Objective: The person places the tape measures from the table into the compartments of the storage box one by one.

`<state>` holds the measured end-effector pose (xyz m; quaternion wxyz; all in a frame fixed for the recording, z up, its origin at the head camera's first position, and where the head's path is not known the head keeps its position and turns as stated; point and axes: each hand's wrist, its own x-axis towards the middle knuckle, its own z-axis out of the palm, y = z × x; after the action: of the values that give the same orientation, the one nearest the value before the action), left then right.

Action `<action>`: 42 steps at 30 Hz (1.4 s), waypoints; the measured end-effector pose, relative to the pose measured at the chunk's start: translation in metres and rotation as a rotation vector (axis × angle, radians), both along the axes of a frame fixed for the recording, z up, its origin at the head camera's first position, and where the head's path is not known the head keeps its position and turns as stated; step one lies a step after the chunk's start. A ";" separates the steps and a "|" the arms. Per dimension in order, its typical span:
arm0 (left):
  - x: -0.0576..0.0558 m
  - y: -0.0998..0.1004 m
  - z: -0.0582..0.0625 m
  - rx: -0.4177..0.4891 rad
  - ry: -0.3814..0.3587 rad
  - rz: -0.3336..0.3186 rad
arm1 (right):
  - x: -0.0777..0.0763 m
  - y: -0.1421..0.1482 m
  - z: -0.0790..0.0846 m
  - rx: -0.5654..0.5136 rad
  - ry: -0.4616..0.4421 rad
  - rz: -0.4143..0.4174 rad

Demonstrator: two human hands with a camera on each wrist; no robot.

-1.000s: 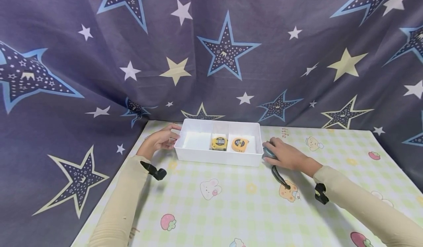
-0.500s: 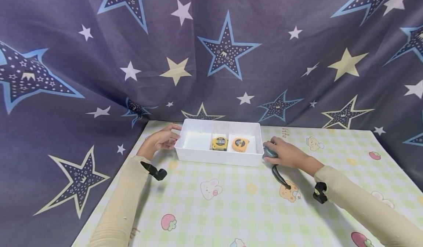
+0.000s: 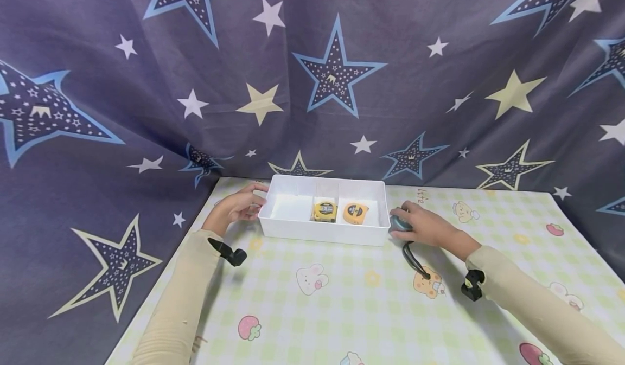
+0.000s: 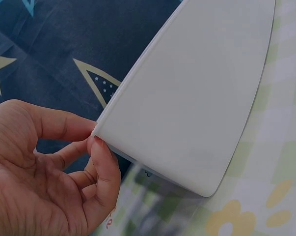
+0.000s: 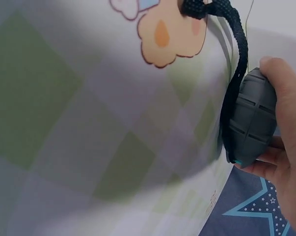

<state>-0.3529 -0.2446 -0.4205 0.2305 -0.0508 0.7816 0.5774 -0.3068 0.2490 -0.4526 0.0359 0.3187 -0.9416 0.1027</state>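
A white divided box (image 3: 322,231) stands near the back of the table in the head view. My left hand (image 3: 238,206) pinches the rim at its left end; the left wrist view shows the thumb and fingers at a corner of the box wall (image 4: 187,98). Inside, a yellow-and-black tape measure (image 3: 324,211) lies in the middle compartment and an orange tape measure (image 3: 355,213) in the right one. Just beyond the box's right end, my right hand (image 3: 423,225) grips a grey-and-teal tape measure (image 5: 255,115) on the table. Its black strap (image 5: 234,88) trails toward the front.
A green-and-white checked cloth (image 3: 337,311) with cartoon prints covers the table. Close behind the box hangs a dark curtain (image 3: 312,132) with stars, which also lines the left side.
The right hand and forearm have shifted very slightly to the right, with the grey-and-teal tape measure still in its grip. The left hand and the box stay where they were.
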 end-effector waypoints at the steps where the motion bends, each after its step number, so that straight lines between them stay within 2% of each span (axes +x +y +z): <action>1: 0.000 0.000 0.000 0.001 0.001 -0.002 | 0.000 0.000 0.001 0.001 0.001 -0.003; 17: -0.002 0.000 0.001 -0.005 0.002 0.001 | 0.000 0.004 0.011 -0.011 0.019 0.004; 32: -0.001 0.002 -0.001 0.031 0.000 0.003 | 0.010 0.007 0.038 -0.060 -0.013 -0.015; 42: 0.004 0.001 0.001 0.008 0.016 0.010 | 0.014 0.012 0.055 -0.067 0.023 -0.030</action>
<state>-0.3494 -0.2438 -0.4194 0.2212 -0.0492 0.7810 0.5820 -0.2929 0.2610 -0.3973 0.0590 0.3045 -0.9418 0.1300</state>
